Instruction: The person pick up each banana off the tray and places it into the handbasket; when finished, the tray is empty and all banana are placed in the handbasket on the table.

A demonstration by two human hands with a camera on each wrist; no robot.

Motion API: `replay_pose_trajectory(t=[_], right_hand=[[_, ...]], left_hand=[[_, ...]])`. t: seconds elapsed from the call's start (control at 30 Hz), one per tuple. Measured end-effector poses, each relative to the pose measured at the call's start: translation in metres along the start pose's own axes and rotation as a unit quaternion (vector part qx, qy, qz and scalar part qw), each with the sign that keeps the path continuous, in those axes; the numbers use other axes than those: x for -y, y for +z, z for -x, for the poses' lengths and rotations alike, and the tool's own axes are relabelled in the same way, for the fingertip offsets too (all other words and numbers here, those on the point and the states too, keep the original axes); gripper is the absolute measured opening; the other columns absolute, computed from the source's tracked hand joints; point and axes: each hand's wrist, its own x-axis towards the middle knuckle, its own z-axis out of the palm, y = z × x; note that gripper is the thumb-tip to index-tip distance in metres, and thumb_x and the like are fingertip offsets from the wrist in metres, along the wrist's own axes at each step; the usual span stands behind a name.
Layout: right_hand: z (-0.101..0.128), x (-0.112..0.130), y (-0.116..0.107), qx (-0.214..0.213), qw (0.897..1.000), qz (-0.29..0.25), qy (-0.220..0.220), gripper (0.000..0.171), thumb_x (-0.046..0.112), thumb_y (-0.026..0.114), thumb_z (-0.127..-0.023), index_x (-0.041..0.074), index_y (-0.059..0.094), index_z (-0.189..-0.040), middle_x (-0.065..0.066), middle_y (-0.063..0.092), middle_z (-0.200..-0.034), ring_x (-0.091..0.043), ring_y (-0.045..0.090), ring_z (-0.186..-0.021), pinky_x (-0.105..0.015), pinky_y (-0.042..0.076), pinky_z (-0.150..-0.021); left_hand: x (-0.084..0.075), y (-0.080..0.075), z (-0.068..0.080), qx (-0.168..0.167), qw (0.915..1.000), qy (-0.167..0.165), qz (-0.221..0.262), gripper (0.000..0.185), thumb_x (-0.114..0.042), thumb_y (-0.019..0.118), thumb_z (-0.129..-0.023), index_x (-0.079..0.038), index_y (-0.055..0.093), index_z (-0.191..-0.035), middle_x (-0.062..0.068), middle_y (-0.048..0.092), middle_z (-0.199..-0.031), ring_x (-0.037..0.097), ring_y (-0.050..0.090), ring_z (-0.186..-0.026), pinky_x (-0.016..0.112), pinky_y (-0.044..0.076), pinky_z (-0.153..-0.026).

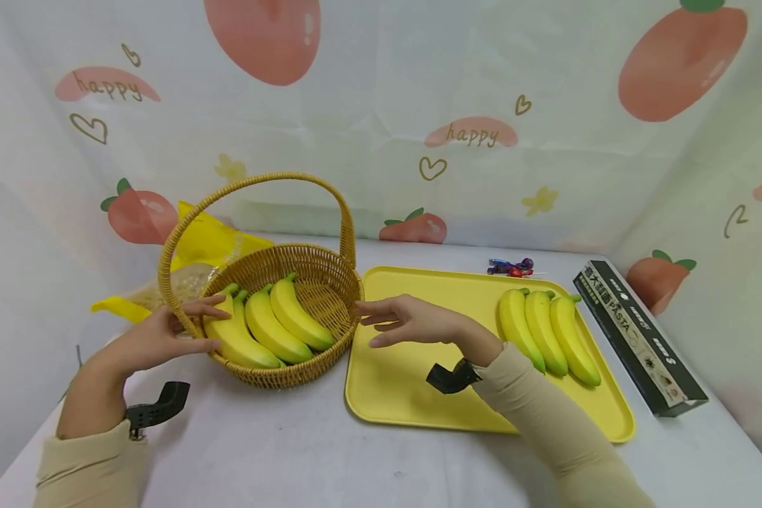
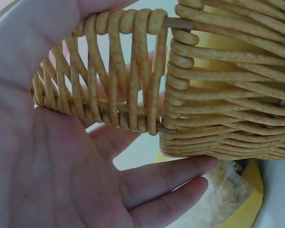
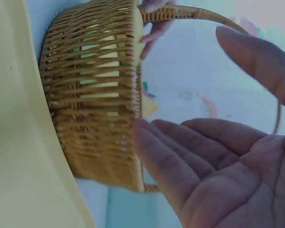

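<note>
A wicker basket (image 1: 317,363) with a tall handle (image 1: 257,180) stands on the left of the table and holds several bananas (image 1: 276,328). My left hand (image 1: 165,331) is at the left foot of the handle, its fingers by the nearest banana. In the left wrist view the handle's base crosses between the thumb and the loosely extended fingers (image 2: 166,178). My right hand (image 1: 413,321) hovers over the yellow tray's left part, palm toward the basket. Its relaxed fingers (image 3: 168,161) reach the basket's right rim and hold nothing.
On the yellow tray (image 1: 419,416) lie three bananas (image 1: 546,331) at the right. A long black pasta box (image 1: 638,339) stands beside it. Wrapped lollipops (image 1: 514,267) lie behind the tray. A yellow bag (image 1: 209,240) sits behind the basket, before a printed curtain (image 1: 368,106).
</note>
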Motion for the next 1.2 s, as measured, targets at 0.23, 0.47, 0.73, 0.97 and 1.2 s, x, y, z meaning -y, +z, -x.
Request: replay_pose_trajectory(t=[0.23, 0.47, 0.73, 0.97, 1.2], right_hand=[[0.032, -0.012, -0.003, -0.049, 0.998, -0.029, 0.001, 0.07, 0.018, 0.063, -0.089, 0.003, 0.025, -0.146, -0.016, 0.034, -0.149, -0.029, 0.033, -0.138, -0.041, 0.032, -0.108], [0.063, -0.022, -0.004, -0.087, 0.995, -0.041, 0.008, 0.069, 0.02, 0.062, -0.09, 0.0, 0.026, -0.145, -0.02, 0.031, -0.149, -0.034, 0.032, -0.137, -0.046, 0.032, -0.106], [0.099, -0.045, -0.006, -0.157, 0.984, -0.08, 0.021, 0.066, 0.017, 0.059, -0.092, 0.0, 0.024, -0.146, -0.022, 0.024, -0.151, -0.038, 0.026, -0.138, -0.029, 0.04, -0.102], [0.123, -0.061, -0.005, -0.272, 0.959, -0.068, 0.034, 0.065, 0.017, 0.056, -0.093, 0.0, 0.023, -0.146, -0.027, 0.029, -0.147, -0.02, 0.044, -0.131, -0.015, 0.043, -0.093], [0.136, -0.079, -0.013, -0.36, 0.93, -0.059, 0.04, 0.064, 0.018, 0.054, -0.095, -0.003, 0.021, -0.146, -0.029, 0.03, -0.145, 0.014, 0.048, -0.111, -0.008, 0.041, -0.088]], left_hand=[[0.003, 0.0, -0.002, 0.003, 1.0, 0.002, 0.009, 0.038, -0.02, 0.071, -0.082, -0.009, 0.061, -0.117, 0.022, 0.036, -0.145, 0.048, 0.028, -0.131, 0.01, 0.041, -0.079], [0.002, 0.001, -0.001, 0.006, 0.9999, -0.002, 0.015, 0.037, -0.021, 0.07, -0.083, -0.008, 0.061, -0.117, 0.022, 0.034, -0.146, 0.048, 0.027, -0.131, 0.012, 0.043, -0.079], [0.001, 0.0, 0.0, 0.013, 0.9996, -0.011, 0.022, 0.038, -0.021, 0.069, -0.084, -0.009, 0.059, -0.118, 0.022, 0.031, -0.148, 0.047, 0.024, -0.133, 0.012, 0.043, -0.079], [0.001, -0.001, 0.0, 0.016, 0.9995, -0.017, 0.023, 0.038, -0.022, 0.069, -0.084, -0.009, 0.059, -0.119, 0.021, 0.03, -0.149, 0.047, 0.023, -0.134, 0.011, 0.042, -0.08], [0.001, 0.0, -0.001, 0.013, 0.9995, -0.011, 0.026, 0.039, -0.02, 0.069, -0.084, -0.007, 0.059, -0.119, 0.022, 0.031, -0.148, 0.048, 0.024, -0.133, 0.01, 0.041, -0.08]])
